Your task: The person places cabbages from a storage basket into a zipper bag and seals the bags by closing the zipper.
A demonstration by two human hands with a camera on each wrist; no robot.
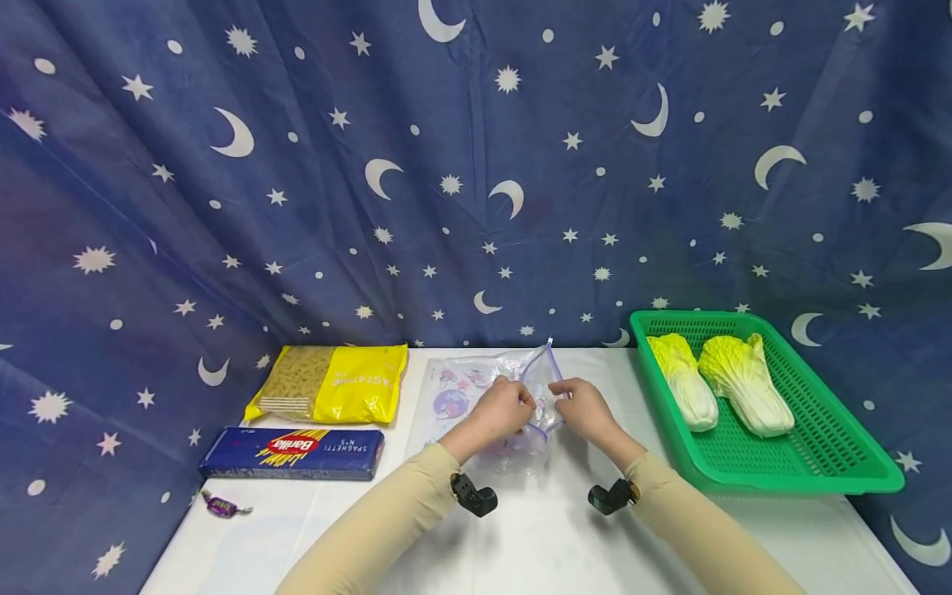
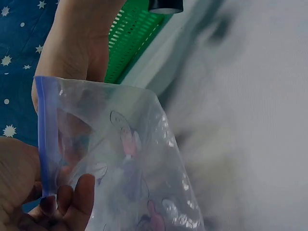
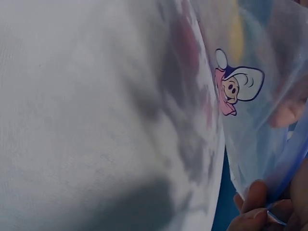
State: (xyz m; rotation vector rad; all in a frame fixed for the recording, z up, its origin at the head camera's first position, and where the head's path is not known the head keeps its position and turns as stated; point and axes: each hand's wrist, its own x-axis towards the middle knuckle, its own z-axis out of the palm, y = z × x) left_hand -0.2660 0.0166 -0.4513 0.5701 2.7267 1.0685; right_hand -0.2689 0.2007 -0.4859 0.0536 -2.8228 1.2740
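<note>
Middle of the table, toward the far side: that's where the clear plastic bag is, cartoon prints on it, body running off to the left, mouth facing right and spread into a gap.
Zip strip: purple, running along both lips of the mouth, with a little white tab sticking up at the far end.
Left hand: on the left lip of the bag, fingers curled, pinching the purple edge; the left wrist view shows the strip going in between them.
Right hand: just across the gap on the right lip, thumb and finger pinching the edge too, as the right wrist view shows.
Wrists: light tan sleeves, plus a small black camera strapped on each one.
Far left: yellow pasta pack lying flat, pasta showing through its clear left part.
Left, nearer: blue spaghetti box just on the near side of that pack.
Near left: one purple wrapped candy by the table's left edge.
Right: green basket with two cabbages lying side by side in it, yellowish leaves pointing to the far side.
Tabletop: white.
Backdrop: dark blue curtain, moons and stars all over.
</note>
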